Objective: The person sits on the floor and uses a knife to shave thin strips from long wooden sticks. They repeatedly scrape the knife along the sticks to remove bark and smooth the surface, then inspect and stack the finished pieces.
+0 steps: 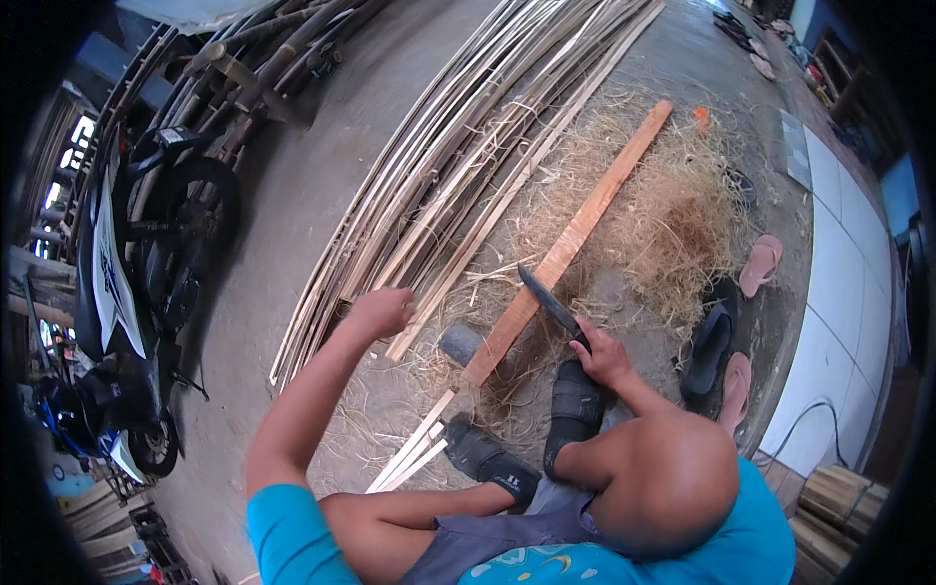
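While the right hand (605, 356) grips the knife (556, 307), which points toward eleven o'clock over the plank (577, 229), the left hand (382, 314) is curled closed at nine o'clock, near the strips (429, 180); whether it holds anything, I cannot tell.

Strips (439, 166) left of plank (573, 239), shavings pile (680, 224) right, motorcycle (114, 273) far left

Mod. bright, diffuse light; fisheye w/ black rim.
Window (82, 131) at L edge blown out, bike (113, 278) dim-lit. Tiles (824, 283) at R bright, lines bowed by lens. Faint sheen on board (570, 239); shadows soft. Shavings (673, 224) slightly soft, fine detail smeared. Periphery murky, details hard to read.
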The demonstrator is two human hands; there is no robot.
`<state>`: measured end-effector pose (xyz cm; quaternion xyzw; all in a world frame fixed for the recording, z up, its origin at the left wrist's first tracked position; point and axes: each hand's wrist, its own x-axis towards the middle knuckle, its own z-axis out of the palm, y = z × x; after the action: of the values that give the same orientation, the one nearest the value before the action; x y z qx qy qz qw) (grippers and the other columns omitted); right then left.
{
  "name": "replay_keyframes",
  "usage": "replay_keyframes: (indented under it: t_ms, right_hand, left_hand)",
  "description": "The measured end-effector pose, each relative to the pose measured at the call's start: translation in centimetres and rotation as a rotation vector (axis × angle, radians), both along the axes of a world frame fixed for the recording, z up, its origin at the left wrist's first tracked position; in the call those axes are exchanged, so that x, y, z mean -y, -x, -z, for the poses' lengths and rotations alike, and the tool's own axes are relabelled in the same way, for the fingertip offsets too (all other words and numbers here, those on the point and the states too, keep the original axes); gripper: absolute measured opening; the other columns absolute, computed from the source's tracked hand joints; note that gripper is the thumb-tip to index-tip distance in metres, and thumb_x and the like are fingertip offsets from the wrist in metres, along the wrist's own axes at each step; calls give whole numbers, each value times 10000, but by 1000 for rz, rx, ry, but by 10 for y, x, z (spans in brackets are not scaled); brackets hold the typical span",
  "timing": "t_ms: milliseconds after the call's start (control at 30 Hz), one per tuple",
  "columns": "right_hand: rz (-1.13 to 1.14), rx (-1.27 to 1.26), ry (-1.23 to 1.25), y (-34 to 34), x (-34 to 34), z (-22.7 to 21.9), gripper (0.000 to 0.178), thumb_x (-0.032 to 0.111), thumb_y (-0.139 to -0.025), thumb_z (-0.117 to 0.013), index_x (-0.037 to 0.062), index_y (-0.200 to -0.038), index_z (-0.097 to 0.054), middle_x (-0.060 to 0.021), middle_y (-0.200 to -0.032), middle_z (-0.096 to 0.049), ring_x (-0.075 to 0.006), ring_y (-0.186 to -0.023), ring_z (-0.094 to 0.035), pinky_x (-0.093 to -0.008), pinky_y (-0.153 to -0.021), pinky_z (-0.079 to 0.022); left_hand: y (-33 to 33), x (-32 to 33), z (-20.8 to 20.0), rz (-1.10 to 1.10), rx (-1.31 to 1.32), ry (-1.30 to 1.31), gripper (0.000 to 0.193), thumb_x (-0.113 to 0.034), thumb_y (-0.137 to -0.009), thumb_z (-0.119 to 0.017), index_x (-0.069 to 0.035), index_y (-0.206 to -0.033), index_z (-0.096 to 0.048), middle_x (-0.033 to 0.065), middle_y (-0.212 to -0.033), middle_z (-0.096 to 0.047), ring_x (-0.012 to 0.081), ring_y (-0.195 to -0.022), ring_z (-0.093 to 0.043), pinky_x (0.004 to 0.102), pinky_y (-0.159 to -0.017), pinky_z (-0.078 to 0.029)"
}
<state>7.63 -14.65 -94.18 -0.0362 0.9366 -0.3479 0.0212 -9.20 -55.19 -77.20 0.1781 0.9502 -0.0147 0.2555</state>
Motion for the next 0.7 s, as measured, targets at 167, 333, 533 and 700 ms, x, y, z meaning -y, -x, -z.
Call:
replay_keyframes:
  t_ms: [167, 333, 533, 700]
  right_hand:
    - [34, -20, -4, -1, -1, 6, 549, 431, -933, -618, 225, -1422, -478, -178, -941, -641, -414, -822, -654, -518, -691, -540]
    - [41, -7, -4, 0, 2, -1, 545, 399, -913, -654, 207, -1401, -504, -172, -907, -641, -417, -775, -652, -511, -655, -539]
    - [64, -50, 7, -4, 5, 0, 531, 414, -910, -657, 205, -1381, -528, -166, -901, -645, -414, -765, -654, -510, -651, -539]
    - [80, 7, 16, -4, 1, 4, 530, 417, -904, -667, 199, -1369, -532, -178, -970, -668, -409, -837, -670, -492, -700, -554]
  left_hand:
    - [30, -47, 109, -143, 97, -7, 238, -229, -891, -583, -56, -1033, -666, 210, -993, -684, 394, -961, -654, 495, -844, -525]
    - [11, -59, 196, -341, -336, 10, 311, -139, -883, -574, 6, -1158, -564, 242, -1184, -582, 391, -1119, -598, 491, -899, -514]
    - [9, -53, 172, -488, -210, -135, 323, -252, -928, -591, 23, -1098, -591, 251, -1180, -601, 400, -1108, -611, 496, -930, -504]
    - [55, -19, 63, -270, -65, -168, 471, -397, -964, -558, 59, -940, -676, 268, -842, -690, 379, -799, -678, 435, -790, -534]
